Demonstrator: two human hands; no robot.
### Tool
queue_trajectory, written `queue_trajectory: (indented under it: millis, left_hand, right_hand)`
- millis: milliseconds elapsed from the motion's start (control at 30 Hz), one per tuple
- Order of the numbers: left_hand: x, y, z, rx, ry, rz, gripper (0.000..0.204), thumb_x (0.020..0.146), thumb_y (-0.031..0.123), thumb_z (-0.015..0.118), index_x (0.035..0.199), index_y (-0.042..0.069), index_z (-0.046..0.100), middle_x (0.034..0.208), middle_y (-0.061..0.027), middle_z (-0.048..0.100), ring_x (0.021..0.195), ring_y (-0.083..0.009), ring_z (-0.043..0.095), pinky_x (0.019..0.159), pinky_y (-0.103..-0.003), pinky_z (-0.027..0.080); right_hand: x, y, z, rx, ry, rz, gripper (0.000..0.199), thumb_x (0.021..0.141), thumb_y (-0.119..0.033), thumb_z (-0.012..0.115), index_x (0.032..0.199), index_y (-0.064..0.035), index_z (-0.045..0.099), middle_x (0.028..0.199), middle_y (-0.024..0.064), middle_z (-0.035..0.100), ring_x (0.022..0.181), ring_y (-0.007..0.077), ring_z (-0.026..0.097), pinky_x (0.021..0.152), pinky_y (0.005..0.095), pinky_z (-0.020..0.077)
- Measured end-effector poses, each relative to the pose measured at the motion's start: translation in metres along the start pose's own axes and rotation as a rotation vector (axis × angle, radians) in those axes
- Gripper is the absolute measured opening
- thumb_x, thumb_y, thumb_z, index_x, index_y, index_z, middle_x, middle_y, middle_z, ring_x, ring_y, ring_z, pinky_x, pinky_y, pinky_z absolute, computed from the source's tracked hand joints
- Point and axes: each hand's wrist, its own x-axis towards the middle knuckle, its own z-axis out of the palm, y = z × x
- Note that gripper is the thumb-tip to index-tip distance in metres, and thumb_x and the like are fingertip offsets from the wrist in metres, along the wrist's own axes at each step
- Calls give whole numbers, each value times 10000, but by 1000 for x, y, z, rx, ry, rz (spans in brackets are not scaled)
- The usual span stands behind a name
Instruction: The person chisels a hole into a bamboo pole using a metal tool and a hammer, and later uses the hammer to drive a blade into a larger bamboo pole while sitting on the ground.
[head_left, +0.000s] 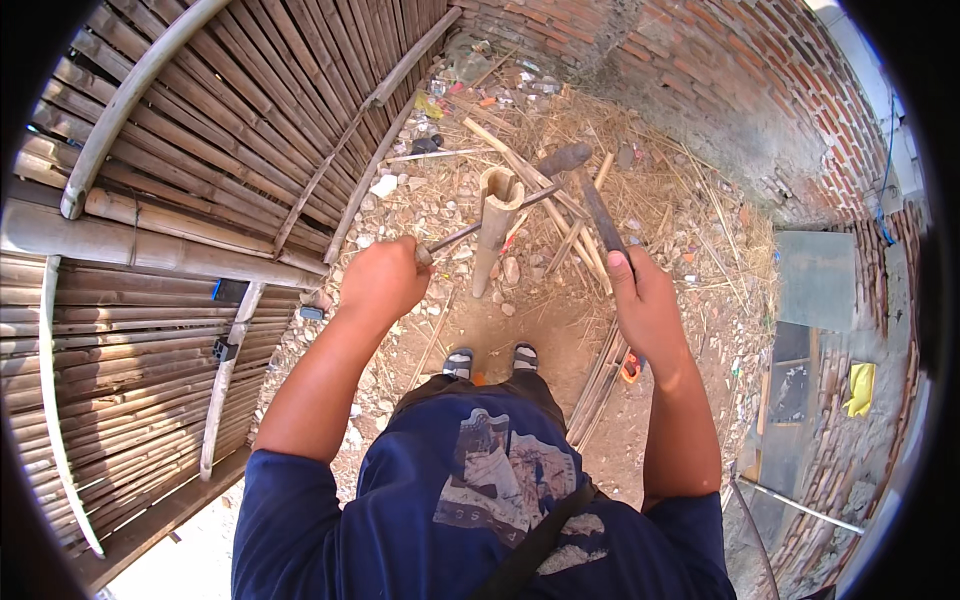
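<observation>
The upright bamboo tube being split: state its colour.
Pale tan, lighter at the cut top; the upright bamboo tube shows best in the head view.

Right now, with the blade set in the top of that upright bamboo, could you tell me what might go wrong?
1. The left hand grips the blade close to the bamboo pole; a stray swing of the mallet could hit it.
2. The pole stands free on loose ground and may tip.
3. The sandalled feet sit just below it.

You have only scraps of packaging here: a yellow wrapper (429,105) and pale plastic litter (468,62) lying on the ground by the bamboo fence (250,110).
</observation>
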Motion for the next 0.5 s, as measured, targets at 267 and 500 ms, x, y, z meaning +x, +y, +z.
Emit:
queue_trajectory:
  millis: [267, 500]
  left_hand:
    - [3, 1, 2, -15, 21, 13, 405, 878, 384, 785, 951, -1, 679, 873, -243, 730, 893, -434, 717, 823, -524, 569]
    - [22, -33, -8, -7, 5, -6, 500, 819, 451, 835, 1020, 8, 721, 883, -216, 733, 894, -398, 717, 808, -495, 551]
  right_hand:
    - [-13, 20, 34, -66, 154, -56, 352, 1104, -356, 512, 1032, -19, 583, 681, 201, 595, 570, 399, 527, 583, 466, 451]
    - [-9, 42, 38, 290, 85, 51, 412, 1113, -408, 512, 950, -33, 560, 687, 55, 519, 592, 172, 485, 557, 333, 405]
